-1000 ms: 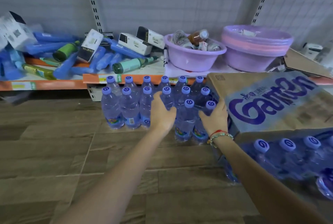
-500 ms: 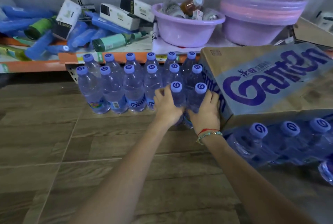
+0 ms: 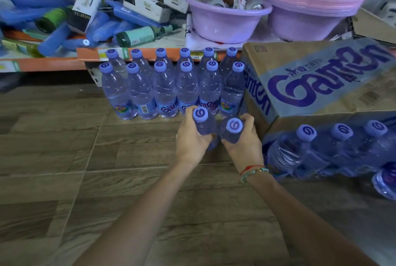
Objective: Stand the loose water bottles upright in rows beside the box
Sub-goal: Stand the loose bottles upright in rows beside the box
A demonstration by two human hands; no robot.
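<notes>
Two rows of clear water bottles (image 3: 165,86) with purple caps stand upright on the wooden floor, left of the Ganten cardboard box (image 3: 317,81). In front of those rows my left hand (image 3: 192,139) grips one bottle (image 3: 202,120) by its upper body. Beside it my right hand (image 3: 244,145) grips a second bottle (image 3: 233,129), close to the box's front corner. Both held bottles are upright, caps toward me; their bases are hidden by my hands.
A shrink-wrapped pack of bottles (image 3: 334,150) lies under the box at right. Behind the rows runs a low orange-edged shelf (image 3: 53,63) with blue packages, white boxes and two purple basins (image 3: 227,19). Wood-plank floor (image 3: 85,180) spreads to the left and front.
Both hands have drawn back toward me from the second row, each with a bottle, and the view has tilted down and closer. The two back rows stay in place.
</notes>
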